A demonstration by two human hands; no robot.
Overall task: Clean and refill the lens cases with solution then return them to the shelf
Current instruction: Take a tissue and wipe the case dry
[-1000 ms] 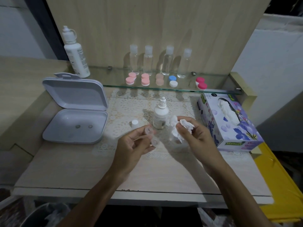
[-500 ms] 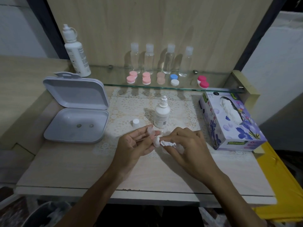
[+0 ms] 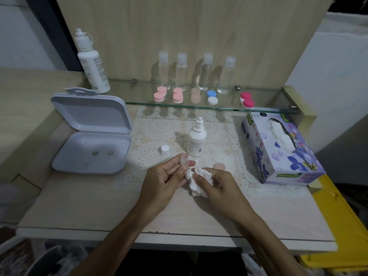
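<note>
Your left hand has its fingers curled round a clear lens case, pinching it just above the centre of the frame. Your right hand grips a crumpled white tissue, its fingers closed on the wad and pressing it against the lower end of the case. Both hands hover over a lace mat on the pale bench.

Just beyond the fingers a small white solution bottle stands upright and uncapped, its label print too small to read; its white cap sits to the left. A peach lid lies on the mat, right of the tissue.

At centre left, a grey hinged box lies open. At centre right, a floral tissue box shows green label patches whose writing is blurred.

Across the upper frame, a glass shelf carries a tall white bottle with unreadable print, four clear bottles, and capped lens cases in pink, peach, blue-and-white and magenta.
</note>
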